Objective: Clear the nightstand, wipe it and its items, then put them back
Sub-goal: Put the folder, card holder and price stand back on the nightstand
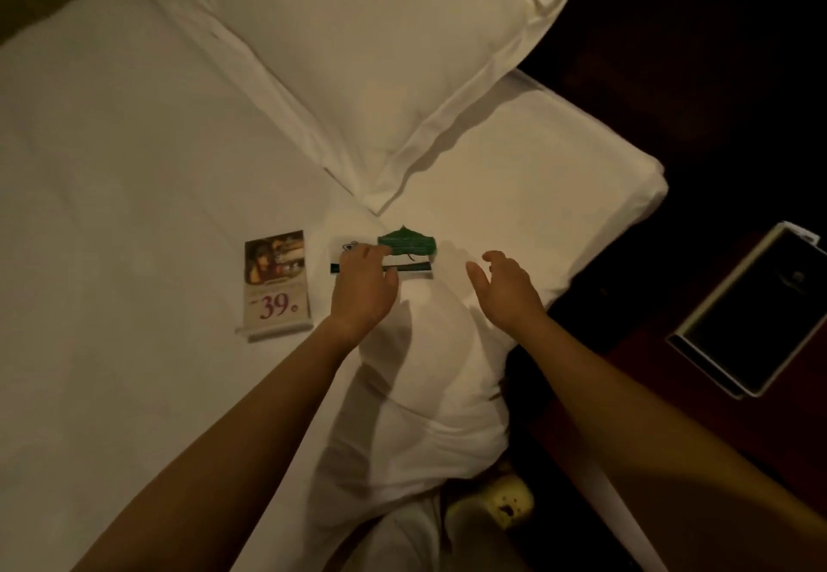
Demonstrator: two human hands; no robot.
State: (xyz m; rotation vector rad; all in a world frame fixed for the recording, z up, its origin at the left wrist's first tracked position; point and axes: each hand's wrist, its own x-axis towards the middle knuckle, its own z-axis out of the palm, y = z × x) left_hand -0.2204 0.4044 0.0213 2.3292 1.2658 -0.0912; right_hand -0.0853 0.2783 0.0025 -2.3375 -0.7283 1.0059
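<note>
Step in hand: clearing, with items going onto the bed (134,168). Left hand (364,283) lies over the leaf card (409,253); whether the thumb pinches it, cannot tell. Right hand (503,287) hovers just right of the card, fingers spread, empty. Price card (275,285) stands left of the left hand. Dark folder (752,312) sits on the table (635,347), well right of the right hand (not yet cleared). Next, probably: let the card go and reach right.

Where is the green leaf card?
Head view, centre: the green leaf card lies on the bed, partly under the left hand, right of the 39 card.
</note>
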